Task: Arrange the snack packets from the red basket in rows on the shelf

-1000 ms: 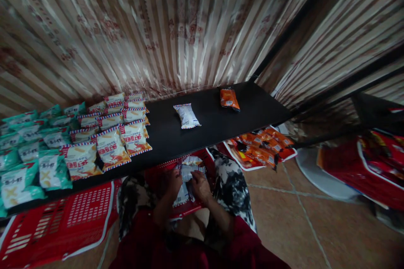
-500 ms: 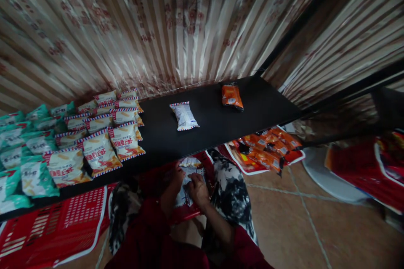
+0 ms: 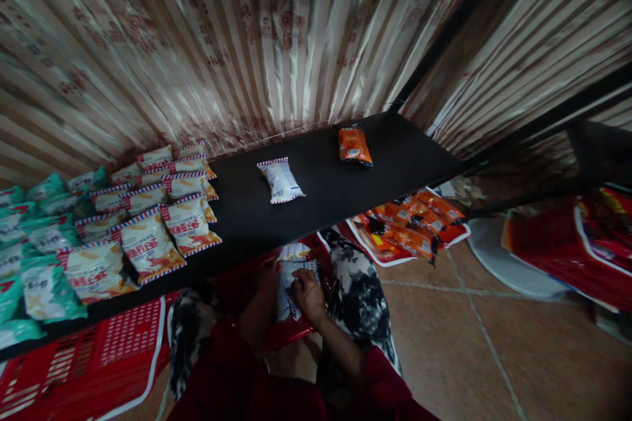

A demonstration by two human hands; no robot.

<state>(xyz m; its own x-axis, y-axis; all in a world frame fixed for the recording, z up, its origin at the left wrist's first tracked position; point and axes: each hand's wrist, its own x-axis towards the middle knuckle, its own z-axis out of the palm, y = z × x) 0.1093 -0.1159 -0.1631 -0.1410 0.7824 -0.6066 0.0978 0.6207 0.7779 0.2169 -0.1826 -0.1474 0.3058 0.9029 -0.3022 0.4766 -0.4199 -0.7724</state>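
Observation:
Between my knees is a red basket (image 3: 276,341) with white snack bags (image 3: 285,299) in it, their printed backs partly showing. My right hand (image 3: 310,296) is over these bags, its fingers curled and pressed together at one bag's surface. At the left side of the same bags, in shadow, my left hand (image 3: 265,279) is dark and blurred, so its fingers cannot be made out. On the black shelf (image 3: 316,210) ahead, a single white snack bag (image 3: 281,180) lies back side up.
Rows of cream snack bags (image 3: 148,243) and green snack bags (image 3: 52,286) fill the shelf's left. An orange snack bag (image 3: 354,145) lies farther right. Below are a red basket of orange packets (image 3: 409,237) and another red basket (image 3: 113,355). A striped curtain (image 3: 286,46) hangs behind.
My left hand has drawn slightly left, away from the middle of the bags in the basket. My right hand stays over them. The whole view has shifted a little.

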